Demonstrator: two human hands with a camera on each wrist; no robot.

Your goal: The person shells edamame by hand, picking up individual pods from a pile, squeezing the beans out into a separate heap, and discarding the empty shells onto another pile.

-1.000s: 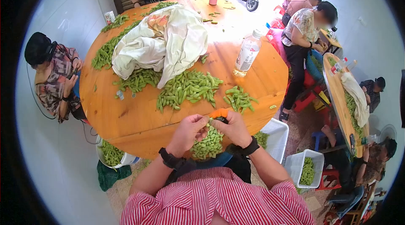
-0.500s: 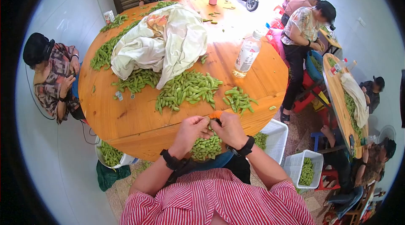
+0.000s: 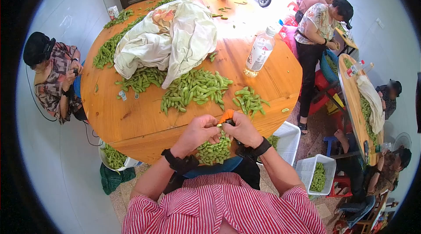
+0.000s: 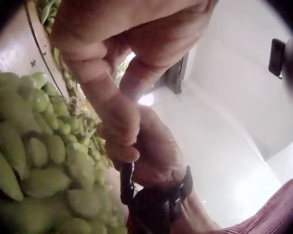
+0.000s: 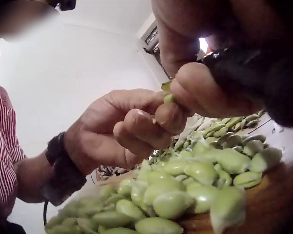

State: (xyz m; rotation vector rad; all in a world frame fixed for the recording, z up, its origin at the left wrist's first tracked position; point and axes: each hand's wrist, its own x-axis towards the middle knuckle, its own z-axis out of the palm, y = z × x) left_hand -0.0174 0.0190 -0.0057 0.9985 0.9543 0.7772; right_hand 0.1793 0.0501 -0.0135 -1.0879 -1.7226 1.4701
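At the near edge of the round table, both hands meet over a heap of shelled green beans (image 3: 213, 150) in a blue basin (image 3: 210, 170). My left hand (image 3: 201, 132) has its fingers curled, and its fingertips pinch a small green bean pod (image 5: 169, 98). From the other side, my right hand (image 3: 244, 132) pinches the same pod between thumb and finger. Something orange and black (image 3: 226, 116) sits along the right index finger; I cannot tell its kind. Loose beans (image 4: 44, 156) lie close below the fingers in the left wrist view.
Unshelled pods (image 3: 193, 91) lie ahead, partly under a white cloth sack (image 3: 166, 41), with a smaller pile (image 3: 251, 101) to their right. A clear bottle (image 3: 260, 54) stands beyond. White baskets (image 3: 287, 144) are below right. Other people sit around this table and another.
The hands stay together over the beans, fingers shifting slightly at the pod. Across the table, the other person's hands have moved apart. The head view has tilted a little.
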